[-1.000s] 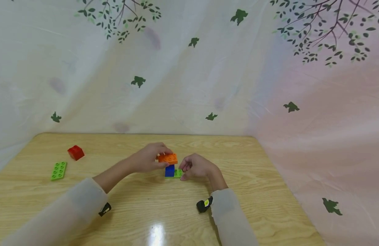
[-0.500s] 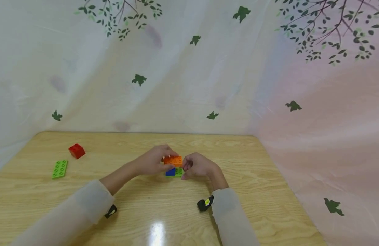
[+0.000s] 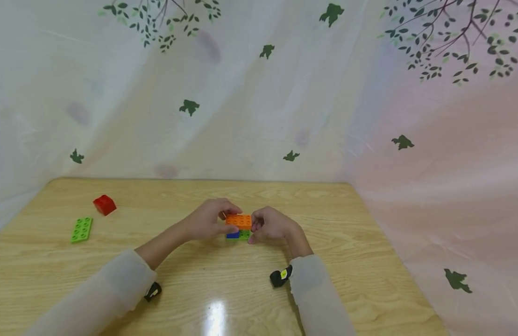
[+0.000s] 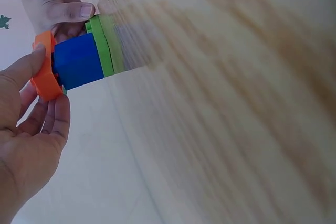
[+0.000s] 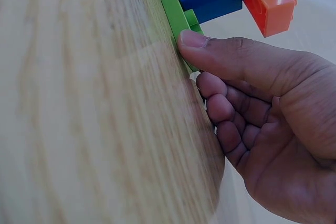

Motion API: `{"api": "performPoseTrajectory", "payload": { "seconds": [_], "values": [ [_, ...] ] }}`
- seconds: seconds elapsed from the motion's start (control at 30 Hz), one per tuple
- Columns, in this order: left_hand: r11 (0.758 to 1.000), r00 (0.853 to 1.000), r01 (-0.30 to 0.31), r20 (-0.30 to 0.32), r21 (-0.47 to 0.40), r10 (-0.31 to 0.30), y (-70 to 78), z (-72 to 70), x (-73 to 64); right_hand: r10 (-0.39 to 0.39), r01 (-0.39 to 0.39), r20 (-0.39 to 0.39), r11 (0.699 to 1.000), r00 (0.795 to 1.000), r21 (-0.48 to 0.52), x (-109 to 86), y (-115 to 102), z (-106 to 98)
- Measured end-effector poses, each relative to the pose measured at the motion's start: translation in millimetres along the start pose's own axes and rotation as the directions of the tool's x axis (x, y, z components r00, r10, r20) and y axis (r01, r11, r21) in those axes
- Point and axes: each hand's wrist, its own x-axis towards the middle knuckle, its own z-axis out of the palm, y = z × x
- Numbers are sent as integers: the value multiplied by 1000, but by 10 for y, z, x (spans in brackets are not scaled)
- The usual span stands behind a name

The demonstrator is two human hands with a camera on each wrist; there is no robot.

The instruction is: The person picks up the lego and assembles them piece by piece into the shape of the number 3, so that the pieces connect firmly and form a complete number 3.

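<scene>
**Orange brick (image 3: 238, 221) held at a slant on a blue block (image 4: 80, 61)**

At the left of the table (image 3: 200, 280) lies a loose green plate (image 3: 81, 230), studs up. Just beyond it, slightly to the right and nearer the far edge, sits a red block (image 3: 104, 205), turned askew. A pale sleeve (image 3: 103, 289) reaches in from the near left, with a black device (image 3: 152, 291) at its cuff.

The left hand (image 3: 208, 220) grasps the orange brick by its left end, thumb on the near side and the other fingers on the far side. The brick spans the blue block and juts out to the right (the left wrist view shows it tilted, with a wedge-shaped gap between the two). The blue block stands on the left part of a second green plate (image 3: 244, 234), which rests on the table, its right studs bare.

The right hand (image 3: 273, 224) pinches that plate's right end, its thumb over the edge and the other fingers curled in. Nearer and to the right are another black device (image 3: 280, 276) and a second pale sleeve (image 3: 319, 294).
</scene>
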Motion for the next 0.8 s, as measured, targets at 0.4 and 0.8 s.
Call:
{"api": "performPoseTrajectory", "payload": {
  "seconds": [0.4,0.8],
  "values": [
    [999,999,42,6,-32,-42,14,-38,-40,-2,2,5,1000,1000,-14,10,11,-6],
    [999,999,34,4,-4,-34,24,-30,-23,-6,6,3,1000,1000,-2,7,0,-9]
  ]
}}
